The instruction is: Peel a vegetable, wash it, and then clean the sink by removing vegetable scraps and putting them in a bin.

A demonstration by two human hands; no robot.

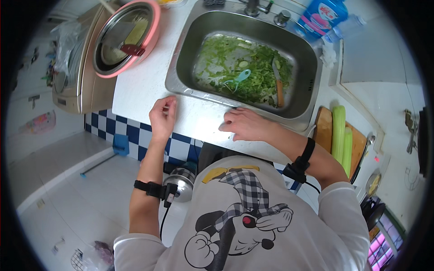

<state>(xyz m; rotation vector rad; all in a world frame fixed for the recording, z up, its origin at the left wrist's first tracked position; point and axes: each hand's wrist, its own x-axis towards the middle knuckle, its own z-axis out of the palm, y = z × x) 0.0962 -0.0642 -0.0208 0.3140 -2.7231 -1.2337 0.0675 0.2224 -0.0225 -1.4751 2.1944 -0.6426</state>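
Observation:
My left hand (pixel 163 115), fingers loosely curled with a gap between thumb and fingers, is at the white countertop (pixel 196 115) left of the sink's near corner and holds nothing visible. My right hand (pixel 242 123) rests at the counter by the front rim of the stainless steel sink (pixel 247 106), fingers bent and a little apart, with nothing seen in it. Green vegetable peelings (pixel 259 74) cover much of the sink's floor. On them lie a light-blue peeler (pixel 242 75) and a knife with a wooden handle (pixel 279 93).
A pink basin (pixel 157 30) holding a metal bowl and a cleaver (pixel 132 49) stands back left. Peeled pale-green vegetables (pixel 338 132) lie on a wooden cutting board (pixel 323 130) at right. A blue detergent bottle (pixel 322 18) stands behind the faucet (pixel 252 7), to its right.

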